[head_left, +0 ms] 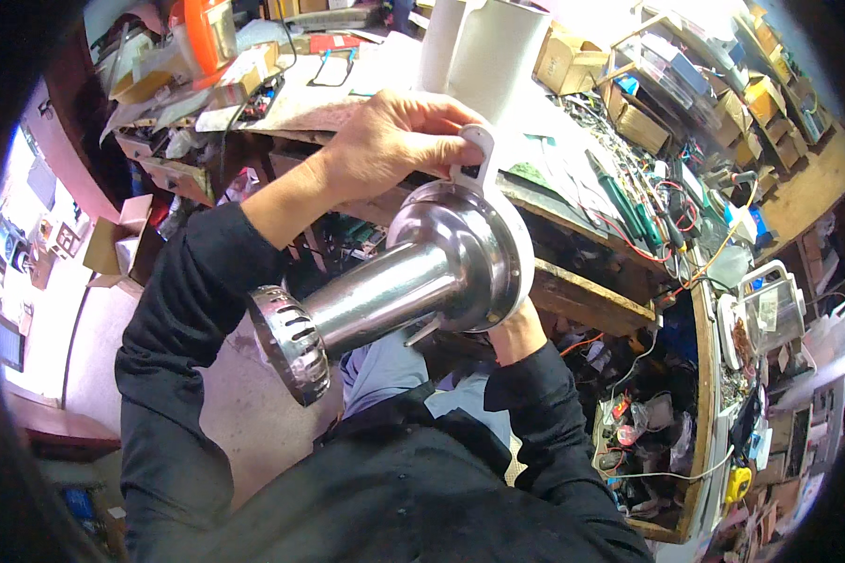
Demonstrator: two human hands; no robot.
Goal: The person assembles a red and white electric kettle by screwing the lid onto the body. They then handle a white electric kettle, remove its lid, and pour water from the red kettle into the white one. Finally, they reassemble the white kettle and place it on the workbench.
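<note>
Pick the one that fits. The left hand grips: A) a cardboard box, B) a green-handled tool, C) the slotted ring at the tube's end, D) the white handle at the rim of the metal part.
D: the left hand closes over the white handle on the rim of the shiny metal part; the slotted ring hangs free.

Cluttered wooden workbench (573,291) across the upper right. Two white cylinders (483,42) upright at its far edge, just beside cardboard boxes (568,61). Green-handled tools (620,202) lying among tangled red and black wires (671,202). Orange appliance (207,33) at upper left, near black-framed glasses (330,68) on a pale sheet. Clear plastic jug (770,310) at right. Yellow tool (739,483) low on the right. Open cardboard box (117,239) on the floor at left.
</note>
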